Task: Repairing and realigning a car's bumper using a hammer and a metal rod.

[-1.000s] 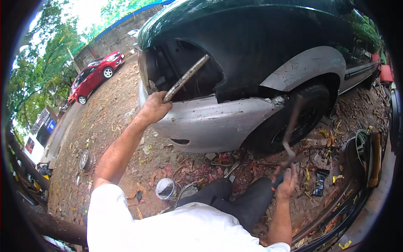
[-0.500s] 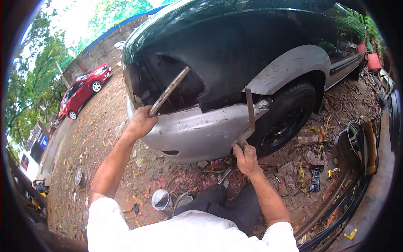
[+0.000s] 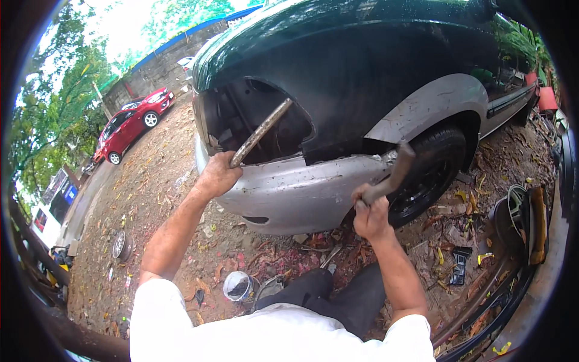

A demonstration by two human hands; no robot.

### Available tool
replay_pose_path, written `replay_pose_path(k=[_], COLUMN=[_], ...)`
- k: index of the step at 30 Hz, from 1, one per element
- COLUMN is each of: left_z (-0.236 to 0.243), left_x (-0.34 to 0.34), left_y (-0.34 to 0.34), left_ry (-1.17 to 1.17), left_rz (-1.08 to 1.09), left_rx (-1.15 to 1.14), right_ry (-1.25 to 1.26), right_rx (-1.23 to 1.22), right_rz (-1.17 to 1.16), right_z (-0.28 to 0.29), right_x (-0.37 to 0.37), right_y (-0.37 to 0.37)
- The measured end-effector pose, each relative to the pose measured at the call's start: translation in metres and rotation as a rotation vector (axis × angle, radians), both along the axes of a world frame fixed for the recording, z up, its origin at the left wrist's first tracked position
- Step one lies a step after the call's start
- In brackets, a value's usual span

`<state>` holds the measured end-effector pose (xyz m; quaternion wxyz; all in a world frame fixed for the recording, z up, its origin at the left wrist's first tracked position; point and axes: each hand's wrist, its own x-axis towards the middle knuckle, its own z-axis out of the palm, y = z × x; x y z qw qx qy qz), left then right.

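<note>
My left hand (image 3: 219, 175) is closed around the lower end of a worn, straight rod (image 3: 263, 131). The rod slants up and to the right across the headlight opening (image 3: 253, 117) of a dark green car (image 3: 362, 72). My right hand (image 3: 370, 212) grips a bent, L-shaped metal bar (image 3: 395, 175), slightly blurred. Its far end is raised in front of the front wheel (image 3: 431, 172), near the corner of the silver bumper (image 3: 289, 190). Scrapes and chips show along the bumper's upper edge.
By my legs stands a small white bucket (image 3: 238, 286) with something dark in it. A loose wheel rim (image 3: 122, 246) lies on the leaf-strewn dirt at left. Farther back a red car (image 3: 132, 123) is parked. Scrap parts (image 3: 512, 211) are heaped at right.
My right hand has risen to the right, lifting the bent bar away from the bumper's edge and tilting it. My left hand keeps its hold on the rod. The view has shifted slightly.
</note>
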<state>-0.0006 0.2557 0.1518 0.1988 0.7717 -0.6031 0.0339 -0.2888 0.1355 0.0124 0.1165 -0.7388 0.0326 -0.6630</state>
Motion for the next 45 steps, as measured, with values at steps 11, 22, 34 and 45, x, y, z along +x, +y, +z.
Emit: replay_pose_path(k=[11, 22, 34, 45], left_z=[0.001, -0.001, -0.007, -0.005], left_x=[-0.002, -0.007, -0.003, 0.012], left_y=[0.001, -0.002, -0.002, -0.006], left_ry=[0.03, 0.031, -0.035, 0.051], left_rz=[-0.004, 0.07, -0.009, -0.084], left_rx=[-0.048, -0.043, -0.076, -0.139], right_ry=[0.083, 0.074, 0.243, 0.23], right_rx=[0.286, 0.385, 0.398, 0.471], right_rz=[-0.184, -0.331, -0.34, -0.043], right_z=[-0.009, -0.017, -0.017, -0.013], right_x=[-0.007, -0.003, -0.004, 0.005], right_y=[0.005, 0.009, 0.005, 0.008])
